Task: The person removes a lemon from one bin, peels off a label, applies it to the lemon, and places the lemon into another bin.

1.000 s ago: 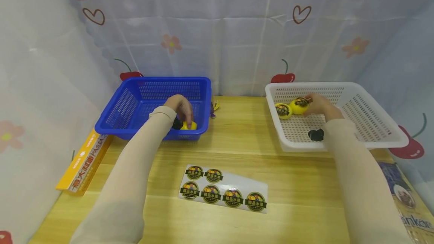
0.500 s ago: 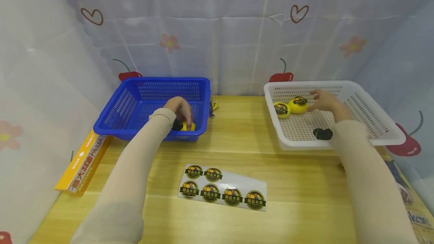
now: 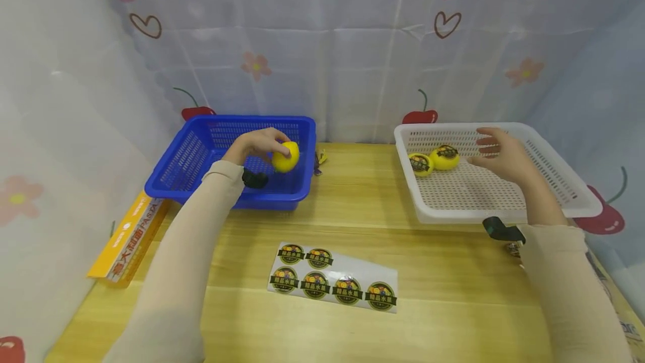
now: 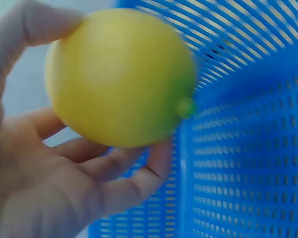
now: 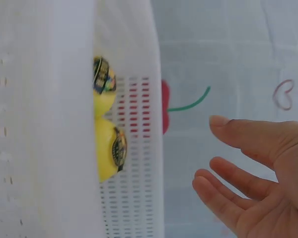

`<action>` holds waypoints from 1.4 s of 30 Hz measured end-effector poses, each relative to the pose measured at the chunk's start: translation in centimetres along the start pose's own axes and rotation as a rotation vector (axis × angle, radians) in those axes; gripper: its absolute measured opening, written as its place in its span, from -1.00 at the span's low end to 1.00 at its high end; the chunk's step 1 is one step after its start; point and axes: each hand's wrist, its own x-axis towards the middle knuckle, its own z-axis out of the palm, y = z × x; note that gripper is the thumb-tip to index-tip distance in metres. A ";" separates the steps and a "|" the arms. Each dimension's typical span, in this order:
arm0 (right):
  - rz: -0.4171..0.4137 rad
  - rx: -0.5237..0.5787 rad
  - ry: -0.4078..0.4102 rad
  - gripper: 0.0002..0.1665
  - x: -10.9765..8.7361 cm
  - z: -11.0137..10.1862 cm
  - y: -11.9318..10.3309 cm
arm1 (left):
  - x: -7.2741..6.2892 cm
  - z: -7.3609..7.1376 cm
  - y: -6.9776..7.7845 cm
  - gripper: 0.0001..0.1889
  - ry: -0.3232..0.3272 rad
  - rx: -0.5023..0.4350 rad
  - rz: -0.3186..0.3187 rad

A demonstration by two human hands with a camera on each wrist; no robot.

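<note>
A yellow lemon [image 4: 121,74] with a greenish tip is gripped between the thumb and fingers of my left hand [image 3: 258,143], over the blue basket [image 3: 173,194]. No sticker shows on its visible side. My right hand [image 3: 506,156] is raised above the white basket [image 3: 504,218], fingers apart and holding nothing. In that basket's left part two yellow lemons [image 3: 445,158] lie side by side, each bearing a dark round sticker. The right wrist view shows both stickered lemons [image 5: 108,151] partly hidden by the near basket wall.
A sheet of round stickers [image 3: 332,278] lies on the wooden table [image 3: 242,324] between the arms. An orange pasta box [image 3: 128,240] lies by the left curtain. Small wrapped items [image 3: 319,161] sit right of the blue basket. A printed curtain [image 3: 363,71] closes off the back.
My left hand has lifted the lemon up from the blue basket's floor. My right hand has let go of a stickered lemon and moved up and to the right.
</note>
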 end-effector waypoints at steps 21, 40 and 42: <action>-0.442 0.220 0.207 -0.36 -11.5 8.2 -6.5 | -10.4 5.6 0.8 -0.49 0.175 -0.430 0.515; -0.251 0.081 -0.160 -0.34 -13.1 18.5 -7.5 | -11.8 14.1 -1.6 -0.51 0.037 -0.099 0.581; -0.246 0.052 -0.182 -0.33 -13.1 19.0 -7.4 | -11.3 14.6 -1.7 -0.51 0.033 -0.080 0.572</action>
